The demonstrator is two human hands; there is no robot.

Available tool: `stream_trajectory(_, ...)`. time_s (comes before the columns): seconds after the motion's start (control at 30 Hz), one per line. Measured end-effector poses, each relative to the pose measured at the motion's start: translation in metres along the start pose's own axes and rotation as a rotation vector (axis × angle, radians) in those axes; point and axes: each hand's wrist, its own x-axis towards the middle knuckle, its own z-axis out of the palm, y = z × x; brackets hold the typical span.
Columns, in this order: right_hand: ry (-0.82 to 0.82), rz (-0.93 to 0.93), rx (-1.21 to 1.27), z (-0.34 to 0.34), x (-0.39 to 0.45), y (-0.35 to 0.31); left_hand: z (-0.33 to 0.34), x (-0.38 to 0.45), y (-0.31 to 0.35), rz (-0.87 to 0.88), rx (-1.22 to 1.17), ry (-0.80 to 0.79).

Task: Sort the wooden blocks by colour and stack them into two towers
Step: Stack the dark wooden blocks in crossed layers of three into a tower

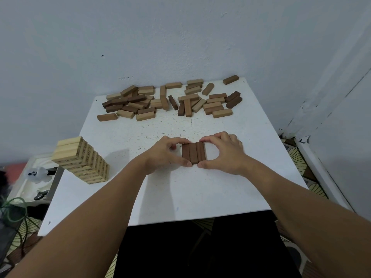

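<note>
Squaring up a row of three dark brown blocks (193,153), the left hand (163,155) and right hand (224,154) close in on it from either side near the middle of the white table (180,197), thumbs at the near ends and forefingers curled over the far ends, fingertips pinching the row together. This looks like the first layer of the dark tower. The blocks are stiff, light, smooth-faced wood, so they should slide readily on the tabletop and are best taken by their long sides or pressed end to end; a careless nudge would likely skew the row.

At the table's left edge stands the pale tower (80,160), many layers high and crossed layer by layer, its base partly past the edge, which I judge makes it easy to topple.

Along the far edge lies the unsorted heap (170,99), pale, mid-brown and dark pieces mixed and overlapping.

No containers hold any blocks; a pale tray (26,187) beside the table holds small odds I cannot identify.
</note>
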Motion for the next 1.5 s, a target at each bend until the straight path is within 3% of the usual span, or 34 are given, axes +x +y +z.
stream_trajectory(1.5,-0.039,0.026,-0.031,-0.003,-0.002,-0.012,0.003,0.006,-0.013,-0.008,0.003,0.023)
